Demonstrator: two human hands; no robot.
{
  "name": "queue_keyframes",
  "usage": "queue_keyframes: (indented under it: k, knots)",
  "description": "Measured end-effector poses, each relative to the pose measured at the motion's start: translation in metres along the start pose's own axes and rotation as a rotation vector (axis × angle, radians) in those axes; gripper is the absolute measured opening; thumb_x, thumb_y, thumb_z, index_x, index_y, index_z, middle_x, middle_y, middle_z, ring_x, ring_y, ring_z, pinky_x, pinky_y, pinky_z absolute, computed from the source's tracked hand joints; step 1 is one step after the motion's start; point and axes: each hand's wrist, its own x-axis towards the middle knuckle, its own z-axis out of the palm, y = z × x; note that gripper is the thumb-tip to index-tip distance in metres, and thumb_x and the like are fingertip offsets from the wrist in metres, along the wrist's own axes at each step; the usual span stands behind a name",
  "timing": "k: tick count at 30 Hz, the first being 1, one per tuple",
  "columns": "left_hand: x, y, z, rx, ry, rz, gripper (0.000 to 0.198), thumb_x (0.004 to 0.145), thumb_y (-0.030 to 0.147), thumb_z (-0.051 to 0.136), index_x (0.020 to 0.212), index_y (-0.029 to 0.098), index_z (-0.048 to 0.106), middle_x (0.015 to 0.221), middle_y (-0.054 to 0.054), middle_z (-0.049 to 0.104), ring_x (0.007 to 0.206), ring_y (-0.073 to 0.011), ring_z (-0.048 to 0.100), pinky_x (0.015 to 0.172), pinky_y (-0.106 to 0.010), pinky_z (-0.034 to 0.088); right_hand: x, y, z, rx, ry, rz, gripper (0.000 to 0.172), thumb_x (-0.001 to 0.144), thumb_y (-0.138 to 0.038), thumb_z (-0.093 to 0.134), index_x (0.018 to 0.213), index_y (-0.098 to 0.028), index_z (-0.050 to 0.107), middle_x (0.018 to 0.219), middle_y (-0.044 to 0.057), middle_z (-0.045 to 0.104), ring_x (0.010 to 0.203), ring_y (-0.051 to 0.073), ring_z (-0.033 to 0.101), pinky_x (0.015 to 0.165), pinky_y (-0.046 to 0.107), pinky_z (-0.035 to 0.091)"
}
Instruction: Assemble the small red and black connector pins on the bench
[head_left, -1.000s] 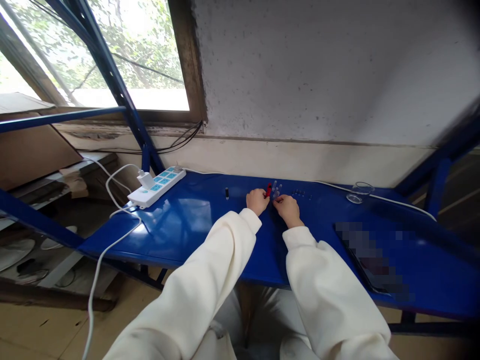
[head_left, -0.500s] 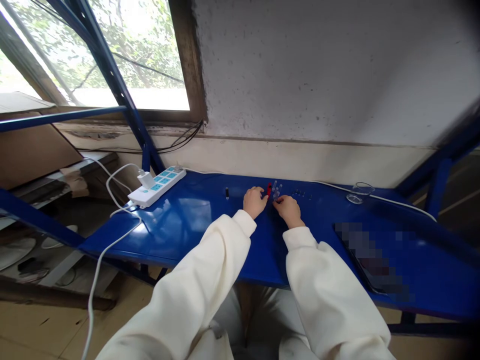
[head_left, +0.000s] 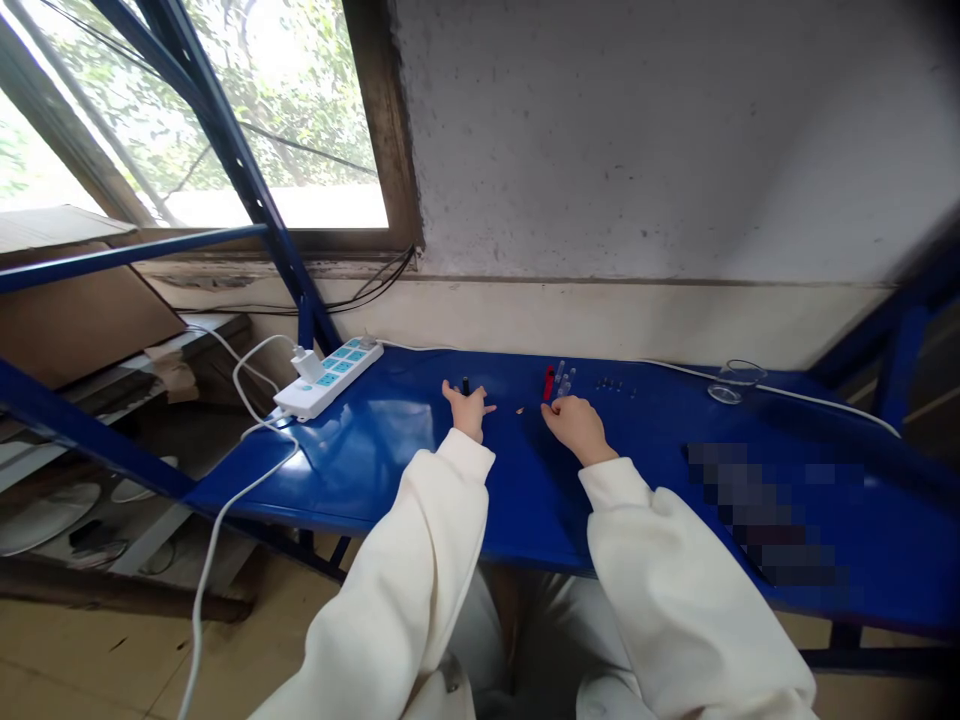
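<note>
My left hand (head_left: pixel 466 408) lies on the blue metal table (head_left: pixel 375 450) with fingers spread, reaching at a small black upright piece (head_left: pixel 465 385) just beyond its fingertips. My right hand (head_left: pixel 574 424) rests curled on the table, its fingertips next to a small red piece (head_left: pixel 548 383) and a cluster of small clear pieces (head_left: pixel 565 380). A tiny tan bit (head_left: pixel 520 410) lies between the two hands. A row of several small dark pieces (head_left: pixel 613 384) sits further right. Both arms wear cream sleeves.
A white power strip (head_left: pixel 328 377) with a plugged charger and white cable lies at the table's left back. A clear glass dish (head_left: pixel 733 380) and a white cable sit at the back right. A dark flat panel (head_left: pixel 757 510) lies at right. Wall and window behind.
My left hand has left the red piece and moved left toward the black piece, opening its fingers. The right hand stayed by the red and clear pieces. The view shifted slightly.
</note>
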Motion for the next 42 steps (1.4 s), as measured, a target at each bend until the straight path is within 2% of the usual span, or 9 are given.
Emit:
queue_keyframes:
  k: [5, 9, 11, 14, 18, 21, 26, 32, 42]
  knots:
    - [0.000, 0.003, 0.000, -0.164, 0.001, -0.004, 0.042, 0.073, 0.011, 0.058, 0.109, 0.020, 0.039, 0.101, -0.007, 0.056, 0.089, -0.0103, 0.058, 0.070, -0.021, 0.051, -0.002, -0.004, 0.001, 0.049, 0.056, -0.076, 0.040, 0.082, -0.040, 0.039, 0.049, -0.019, 0.049, 0.051, 0.005, 0.054, 0.051, 0.015, 0.052, 0.046, 0.024, 0.027]
    - [-0.007, 0.007, 0.000, -0.298, -0.140, 0.004, 0.013, 0.076, 0.018, 0.058, 0.082, 0.014, 0.048, 0.091, -0.007, 0.060, 0.091, -0.0127, 0.060, 0.076, -0.024, 0.049, -0.005, -0.009, 0.003, 0.176, 0.101, -0.190, 0.040, 0.083, -0.041, 0.038, 0.052, -0.019, 0.049, 0.051, 0.002, 0.054, 0.051, 0.014, 0.051, 0.050, 0.022, 0.029]
    - [-0.011, 0.009, 0.000, -0.330, -0.271, -0.028, 0.013, 0.075, 0.021, 0.060, 0.078, 0.013, 0.050, 0.093, -0.008, 0.062, 0.088, -0.0122, 0.061, 0.073, -0.022, 0.048, -0.006, -0.012, 0.004, 0.272, 0.101, -0.238, 0.037, 0.084, -0.042, 0.036, 0.059, -0.019, 0.053, 0.056, 0.001, 0.057, 0.054, 0.013, 0.052, 0.052, 0.021, 0.031]
    - [-0.017, 0.011, 0.001, -0.288, -0.492, -0.076, 0.021, 0.070, 0.026, 0.065, 0.085, 0.015, 0.056, 0.093, -0.005, 0.062, 0.071, -0.0082, 0.061, 0.056, -0.017, 0.045, -0.007, -0.016, 0.006, 0.442, 0.079, -0.276, 0.034, 0.086, -0.043, 0.033, 0.074, -0.019, 0.056, 0.067, 0.001, 0.061, 0.061, 0.012, 0.055, 0.057, 0.020, 0.035]
    - [-0.023, 0.012, 0.003, -0.207, -0.636, -0.107, 0.035, 0.062, 0.029, 0.071, 0.093, 0.016, 0.061, 0.064, 0.002, 0.054, 0.051, -0.0032, 0.047, 0.043, -0.015, 0.034, -0.008, -0.019, 0.006, 0.653, 0.048, -0.282, 0.039, 0.088, -0.046, 0.024, 0.083, -0.020, 0.052, 0.071, 0.001, 0.059, 0.065, 0.011, 0.055, 0.063, 0.021, 0.040]
    - [-0.026, 0.011, 0.003, -0.177, -0.664, -0.105, 0.038, 0.059, 0.030, 0.073, 0.092, 0.015, 0.063, 0.056, 0.004, 0.046, 0.048, -0.0024, 0.041, 0.042, -0.015, 0.030, -0.008, -0.020, 0.007, 0.759, 0.049, -0.265, 0.042, 0.088, -0.049, 0.021, 0.080, -0.020, 0.050, 0.065, 0.000, 0.055, 0.059, 0.011, 0.052, 0.059, 0.021, 0.040]
    - [-0.027, 0.010, 0.004, -0.140, -0.663, -0.086, 0.037, 0.058, 0.032, 0.073, 0.090, 0.014, 0.064, 0.055, 0.004, 0.042, 0.049, -0.0022, 0.038, 0.041, -0.015, 0.028, -0.006, -0.020, 0.010, 0.833, 0.055, -0.266, 0.039, 0.085, -0.051, 0.028, 0.074, -0.020, 0.049, 0.059, -0.002, 0.049, 0.055, 0.010, 0.049, 0.054, 0.020, 0.039]
    - [-0.028, 0.007, 0.005, -0.151, -0.626, -0.064, 0.040, 0.057, 0.033, 0.074, 0.090, 0.013, 0.065, 0.057, 0.004, 0.044, 0.048, -0.0018, 0.037, 0.041, -0.015, 0.028, -0.004, -0.018, 0.012, 0.810, 0.114, -0.263, 0.033, 0.084, -0.047, 0.034, 0.077, -0.019, 0.050, 0.064, 0.000, 0.055, 0.060, 0.011, 0.053, 0.056, 0.021, 0.039]
    - [-0.030, 0.008, 0.007, -0.204, -0.551, -0.065, 0.040, 0.056, 0.033, 0.074, 0.089, 0.012, 0.065, 0.054, 0.005, 0.042, 0.046, -0.0019, 0.037, 0.041, -0.016, 0.026, -0.006, -0.019, 0.013, 0.789, 0.256, -0.328, 0.023, 0.081, -0.040, 0.045, 0.079, -0.019, 0.051, 0.066, 0.001, 0.058, 0.056, 0.012, 0.053, 0.056, 0.024, 0.039]
